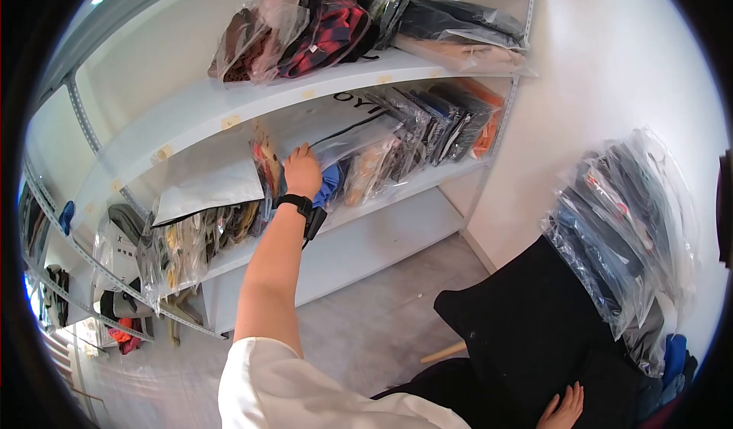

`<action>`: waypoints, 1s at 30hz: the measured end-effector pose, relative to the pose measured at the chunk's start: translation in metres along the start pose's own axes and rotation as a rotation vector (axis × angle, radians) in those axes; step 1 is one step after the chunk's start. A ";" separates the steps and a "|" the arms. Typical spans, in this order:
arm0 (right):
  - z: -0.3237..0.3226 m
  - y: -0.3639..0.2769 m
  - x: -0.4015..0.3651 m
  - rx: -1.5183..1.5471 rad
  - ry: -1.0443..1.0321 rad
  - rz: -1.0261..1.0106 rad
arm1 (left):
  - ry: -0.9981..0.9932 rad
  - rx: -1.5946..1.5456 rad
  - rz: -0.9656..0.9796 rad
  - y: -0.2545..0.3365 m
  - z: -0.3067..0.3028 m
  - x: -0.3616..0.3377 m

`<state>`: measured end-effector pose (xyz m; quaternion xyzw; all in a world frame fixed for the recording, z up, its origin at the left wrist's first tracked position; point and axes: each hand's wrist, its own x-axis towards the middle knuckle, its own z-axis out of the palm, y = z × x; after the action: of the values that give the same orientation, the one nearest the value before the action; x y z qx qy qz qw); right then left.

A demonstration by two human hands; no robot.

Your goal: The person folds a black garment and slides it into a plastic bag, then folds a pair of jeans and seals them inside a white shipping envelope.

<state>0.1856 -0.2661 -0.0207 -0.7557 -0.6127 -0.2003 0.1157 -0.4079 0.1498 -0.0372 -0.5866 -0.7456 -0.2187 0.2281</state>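
Observation:
My left hand (303, 172), a black watch-like band on its wrist, reaches up to the middle shelf. Its fingers are closed at the edge of a large white plastic bag (328, 123) with black lettering and a dark strip. This bag lies over a row of garments in clear bags, a blue garment (328, 184) right beside my hand. Low on the right, my right hand (563, 408) rests flat with fingers apart on a black surface (527, 307); only part of the hand shows.
Bagged clothes (328, 35) lie on the upper shelf (191, 108). Another white bag (210, 181) covers packages at left. More bagged garments (611, 230) are piled against the right wall. A wooden leg (443, 352) sticks out beside the black surface. Metal posts (84, 116) frame the shelves.

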 end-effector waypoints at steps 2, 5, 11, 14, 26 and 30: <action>0.002 0.001 0.000 0.001 -0.003 0.008 | 0.129 -0.105 0.049 0.004 -0.015 0.001; 0.000 -0.001 0.000 0.007 -0.008 0.018 | 0.311 -0.280 0.141 0.021 -0.042 -0.006; 0.000 0.001 0.000 0.007 -0.013 0.029 | 0.350 -0.526 0.167 0.057 -0.058 -0.033; 0.002 0.005 -0.004 -0.008 -0.011 0.023 | 0.366 -0.591 0.129 0.056 -0.059 -0.033; 0.000 0.007 -0.012 -0.001 0.023 0.030 | 0.366 -0.771 0.312 0.115 -0.078 -0.065; 0.003 0.012 -0.018 0.015 0.040 0.017 | 0.261 -0.694 0.205 0.099 -0.046 -0.057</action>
<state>0.1945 -0.2839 -0.0305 -0.7558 -0.6054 -0.2100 0.1350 -0.2961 0.0996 -0.0280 -0.6678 -0.5292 -0.5071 0.1298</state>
